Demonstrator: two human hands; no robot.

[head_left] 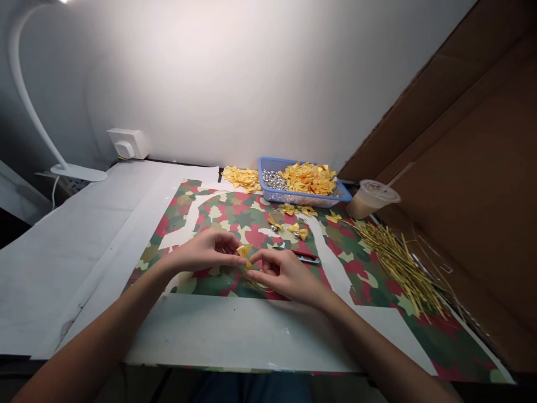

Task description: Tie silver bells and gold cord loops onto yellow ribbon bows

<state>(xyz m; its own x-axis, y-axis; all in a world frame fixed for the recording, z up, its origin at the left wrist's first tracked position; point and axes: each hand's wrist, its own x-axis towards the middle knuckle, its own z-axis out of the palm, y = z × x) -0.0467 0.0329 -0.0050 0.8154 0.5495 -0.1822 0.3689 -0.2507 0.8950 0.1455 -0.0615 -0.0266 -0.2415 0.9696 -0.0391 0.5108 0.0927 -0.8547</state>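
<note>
A yellow ribbon bow (245, 252) is pinched between the fingers of my left hand (213, 249) and my right hand (287, 273), low over the patterned sheet. A thin gold tie (260, 287) trails from the bow under my right hand. Just beyond lie two bows with silver bells, one bow (274, 225) to the left and another bow (297, 231) to the right. A red and grey cutter (307, 257) rests behind my right hand, partly hidden by it.
A blue basket (268, 196) at the back holds yellow bows and silver bells. More bows (241, 178) are piled left of it. A lidded drink cup (373, 198) stands to the right, near a bundle of gold ties (403, 266). A cardboard wall (470, 168) borders the right side; a lamp (79, 172) stands left.
</note>
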